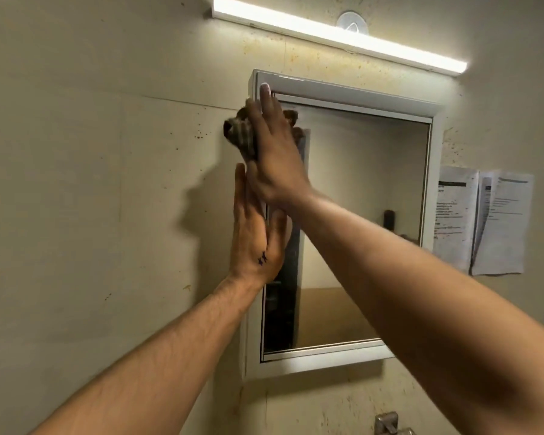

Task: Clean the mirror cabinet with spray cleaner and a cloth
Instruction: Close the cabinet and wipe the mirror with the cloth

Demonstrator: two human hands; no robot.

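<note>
A white-framed mirror cabinet [434,171] hangs on the beige wall. My right hand [275,152] lies flat with straight fingers near its upper left corner and presses a dark crumpled cloth [241,135] against the frame and glass. Just below, my left hand [253,233] rests flat with straight fingers against the left edge of the cabinet. The cloth is partly hidden under my right palm. No spray bottle is in view.
A lit tube lamp [336,32] runs above the cabinet. Two paper sheets [484,221] are stuck to the wall on the right. A metal fitting [388,423] shows at the bottom edge. The wall is speckled with stains.
</note>
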